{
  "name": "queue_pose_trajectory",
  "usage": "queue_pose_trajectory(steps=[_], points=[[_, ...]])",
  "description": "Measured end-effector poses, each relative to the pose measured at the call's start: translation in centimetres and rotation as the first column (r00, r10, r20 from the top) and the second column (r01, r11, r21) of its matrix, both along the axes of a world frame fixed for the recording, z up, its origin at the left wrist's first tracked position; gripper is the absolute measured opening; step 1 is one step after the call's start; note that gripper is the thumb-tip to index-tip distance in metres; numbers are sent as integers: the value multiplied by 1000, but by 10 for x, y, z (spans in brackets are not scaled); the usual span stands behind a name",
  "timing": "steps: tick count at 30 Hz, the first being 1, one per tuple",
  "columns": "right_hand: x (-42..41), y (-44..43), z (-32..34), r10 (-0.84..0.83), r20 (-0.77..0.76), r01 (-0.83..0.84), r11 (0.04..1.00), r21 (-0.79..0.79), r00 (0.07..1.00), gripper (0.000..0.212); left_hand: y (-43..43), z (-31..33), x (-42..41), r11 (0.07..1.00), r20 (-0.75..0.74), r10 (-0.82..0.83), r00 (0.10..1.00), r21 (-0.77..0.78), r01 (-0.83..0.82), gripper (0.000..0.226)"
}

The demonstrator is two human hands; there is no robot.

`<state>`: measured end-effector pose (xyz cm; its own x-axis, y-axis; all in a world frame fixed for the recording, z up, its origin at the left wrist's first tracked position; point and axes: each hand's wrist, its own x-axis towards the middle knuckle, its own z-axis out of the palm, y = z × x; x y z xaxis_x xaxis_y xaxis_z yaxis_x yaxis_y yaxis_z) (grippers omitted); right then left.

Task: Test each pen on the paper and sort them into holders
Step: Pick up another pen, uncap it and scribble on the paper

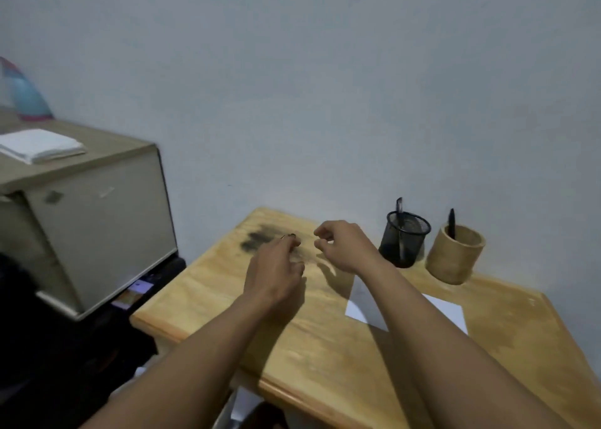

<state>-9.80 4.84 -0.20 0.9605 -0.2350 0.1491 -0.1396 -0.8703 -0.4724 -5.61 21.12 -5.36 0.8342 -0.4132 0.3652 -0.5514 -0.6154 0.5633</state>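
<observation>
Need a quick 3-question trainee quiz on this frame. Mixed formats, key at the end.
1. True or false: the mesh holder stands left of the wooden holder.
2. How many pens stick out of the wooden holder? A) none B) one C) three
3. Fill in: the paper is partly hidden by the person's right ____.
Key: 1 true; 2 B; 3 arm.

Matt, grainy wooden table [325, 341], black wire-mesh holder [403, 238], seemingly bamboo holder [453, 254], smooth white paper [445, 308].
</observation>
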Motion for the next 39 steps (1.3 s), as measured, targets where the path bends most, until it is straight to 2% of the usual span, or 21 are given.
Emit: queue_pose_trajectory(steps=[6, 10, 16, 20, 24, 28, 30, 33, 35, 37, 39], points=[[9, 31, -34, 144, -31, -146, 987, -65, 989, 39, 39, -17, -16, 981, 29, 190, 981, 28, -191, 28], [16, 41, -49, 203, -49, -207, 971, -115, 978, 46, 52, -21, -25, 951, 19, 303, 953, 62, -303, 28], [23, 42, -66, 234, 8, -230, 958, -169, 972, 32, 53, -26, -31, 914, 28, 399, 916, 69, -400, 21], [22, 41, -69, 235, 32, -228, 962, -148, 972, 37, 50, -28, -31, 913, 31, 403, 915, 58, -404, 17], [23, 41, -71, 253, 50, -239, 951, -196, 966, 35, 51, -30, -30, 939, 71, 344, 936, -31, -343, 18], [14, 41, -63, 197, 114, -144, 919, -366, 974, 25, 47, -18, -25, 957, 118, 282, 952, -111, -269, 14], [6, 38, -58, 155, 142, -88, 917, -390, 978, 24, 39, -8, -20, 961, 122, 235, 964, -178, -212, 12], [-9, 26, -48, 59, 167, -1, 945, -327, 984, 21, 21, 11, -19, 941, 82, 129, 988, -323, -96, 16], [-20, 16, -40, -31, 199, 83, 962, -260, 980, 20, 6, 23, -21, 918, 28, 34, 999, -396, -20, 29], [-32, 8, -31, -151, 252, 169, 984, -49, 956, 17, -10, 31, -23, 916, -30, -48, 998, -400, 32, 38], [-43, -3, -25, -306, 285, 225, 932, 284, 908, 11, -27, 31, -22, 948, -69, -127, 989, -303, 101, 35]])
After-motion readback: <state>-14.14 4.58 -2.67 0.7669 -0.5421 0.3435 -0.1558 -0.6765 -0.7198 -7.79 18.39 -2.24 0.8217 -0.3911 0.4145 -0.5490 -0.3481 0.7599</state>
